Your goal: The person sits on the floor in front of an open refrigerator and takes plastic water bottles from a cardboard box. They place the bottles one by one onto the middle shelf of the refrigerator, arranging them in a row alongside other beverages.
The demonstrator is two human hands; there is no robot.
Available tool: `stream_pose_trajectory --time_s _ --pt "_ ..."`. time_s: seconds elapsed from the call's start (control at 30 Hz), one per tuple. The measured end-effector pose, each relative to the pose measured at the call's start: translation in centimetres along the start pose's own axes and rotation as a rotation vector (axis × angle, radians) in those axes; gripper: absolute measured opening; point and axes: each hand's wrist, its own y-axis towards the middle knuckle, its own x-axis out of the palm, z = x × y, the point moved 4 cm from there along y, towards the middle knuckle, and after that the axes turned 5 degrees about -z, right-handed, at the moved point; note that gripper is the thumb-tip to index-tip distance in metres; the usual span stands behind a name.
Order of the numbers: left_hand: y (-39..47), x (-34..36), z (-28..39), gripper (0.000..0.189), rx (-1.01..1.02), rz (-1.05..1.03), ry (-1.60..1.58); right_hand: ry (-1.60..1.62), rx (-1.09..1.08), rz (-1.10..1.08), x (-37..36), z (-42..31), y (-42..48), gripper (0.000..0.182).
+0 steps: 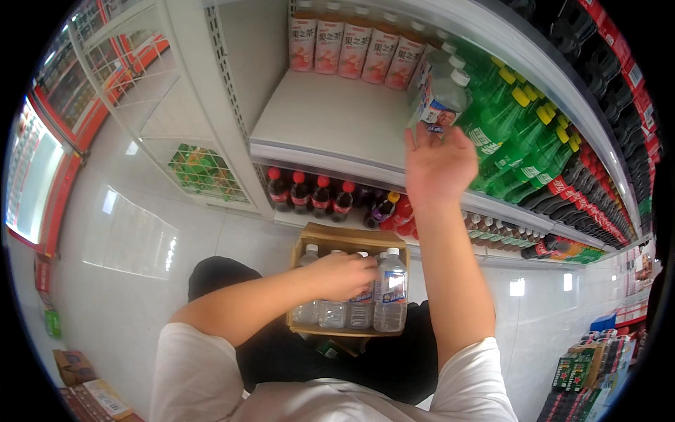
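A clear plastic bottle (445, 100) with a white cap and printed label stands at the front of a row on the shelf. The fingers of my right hand (442, 163) are spread against its lower label, palm turned up, not wrapped around it. Below, an opened cardboard carton (350, 235) sits between my knees with several similar bottles upright inside. My left hand (343, 275) reaches across it, fingers curled over the upper part of a bottle (360, 311) in the carton. Beside that hand, another white-capped bottle (391, 295) stands at the carton's right end.
Peach-labelled tea bottles (354, 47) line the back of the shelf board (332, 113). Large green soda bottles (501, 132) crowd the right side. Small cola bottles (321, 198) stand on the lower shelf. A white wire rack (205, 169) holds green packets at left.
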Motion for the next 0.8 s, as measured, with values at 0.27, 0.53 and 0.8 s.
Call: stream_pose_trajectory --time_s 0.27,0.53,0.8 --pt "-0.7 -0.1 -0.2 0.021 0.01 -0.005 0.019 0.041 -0.01 0.05 0.4 0.3 0.7 0.057" --pt "-0.9 0.4 0.0 0.017 -0.019 -0.062 0.033 -0.068 -0.052 -0.012 -0.5 0.1 0.4 0.053" --pt "-0.4 4.5 0.1 0.028 -0.008 -0.145 -0.087 -1.008 0.389 -0.399 -3.3 -2.9 -6.6 0.036"
